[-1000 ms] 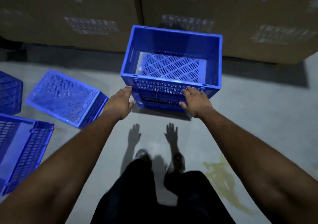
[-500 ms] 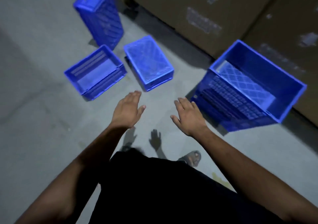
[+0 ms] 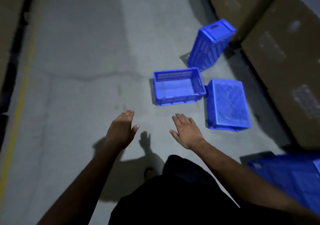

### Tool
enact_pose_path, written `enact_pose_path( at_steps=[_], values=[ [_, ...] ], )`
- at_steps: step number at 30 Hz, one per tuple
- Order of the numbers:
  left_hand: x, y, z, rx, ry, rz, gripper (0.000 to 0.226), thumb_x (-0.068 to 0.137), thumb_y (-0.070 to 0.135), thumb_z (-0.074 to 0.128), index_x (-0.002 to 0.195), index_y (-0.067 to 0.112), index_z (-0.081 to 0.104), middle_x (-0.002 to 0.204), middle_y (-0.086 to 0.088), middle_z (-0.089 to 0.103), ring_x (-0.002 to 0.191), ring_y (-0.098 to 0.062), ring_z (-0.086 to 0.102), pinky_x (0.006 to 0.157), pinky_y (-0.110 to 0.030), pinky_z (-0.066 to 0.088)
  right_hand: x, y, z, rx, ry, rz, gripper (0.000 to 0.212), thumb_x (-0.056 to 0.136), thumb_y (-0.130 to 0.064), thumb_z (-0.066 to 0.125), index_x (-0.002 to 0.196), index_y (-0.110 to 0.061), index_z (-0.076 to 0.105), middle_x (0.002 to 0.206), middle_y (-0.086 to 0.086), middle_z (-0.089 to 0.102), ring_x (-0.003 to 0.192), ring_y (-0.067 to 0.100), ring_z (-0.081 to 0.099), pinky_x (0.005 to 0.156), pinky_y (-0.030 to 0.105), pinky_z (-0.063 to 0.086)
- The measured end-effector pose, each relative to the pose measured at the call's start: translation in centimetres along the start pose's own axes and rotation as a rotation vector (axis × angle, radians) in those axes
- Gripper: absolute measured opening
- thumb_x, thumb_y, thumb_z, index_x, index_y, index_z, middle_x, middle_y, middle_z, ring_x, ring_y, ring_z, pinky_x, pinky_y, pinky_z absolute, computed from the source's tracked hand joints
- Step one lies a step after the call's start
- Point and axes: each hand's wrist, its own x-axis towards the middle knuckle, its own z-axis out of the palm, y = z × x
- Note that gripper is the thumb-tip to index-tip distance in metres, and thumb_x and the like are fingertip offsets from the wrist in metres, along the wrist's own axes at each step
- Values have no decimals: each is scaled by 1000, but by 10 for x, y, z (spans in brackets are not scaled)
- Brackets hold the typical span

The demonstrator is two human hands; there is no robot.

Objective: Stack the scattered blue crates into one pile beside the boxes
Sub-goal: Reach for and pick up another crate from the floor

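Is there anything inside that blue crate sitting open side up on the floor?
The open crate looks empty: its pale blue floor shows bare. Its near wall hides a strip of that floor, so something flat there could escape view.

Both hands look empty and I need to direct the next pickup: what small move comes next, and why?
Probably reach both hands forward to the upright open blue plastic crate: the left hand and right hand are open, holding nothing, and it lies nearest, ready to lift without flipping, unlike the overturned blue crate beside it.
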Motion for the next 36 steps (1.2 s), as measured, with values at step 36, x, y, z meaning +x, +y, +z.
enact_pose_path(
  at_steps=[36],
  values=[
    [902, -338, -260, 198, -245, 515, 74, 93, 59, 25, 148, 11, 38, 153, -9, 40, 140, -26, 38, 114, -39, 31, 818, 12, -272, 213, 107, 516, 65, 99, -48, 36, 153, -14, 24, 160, 9, 24, 148, 25, 20, 118, 44, 19]
  ],
)
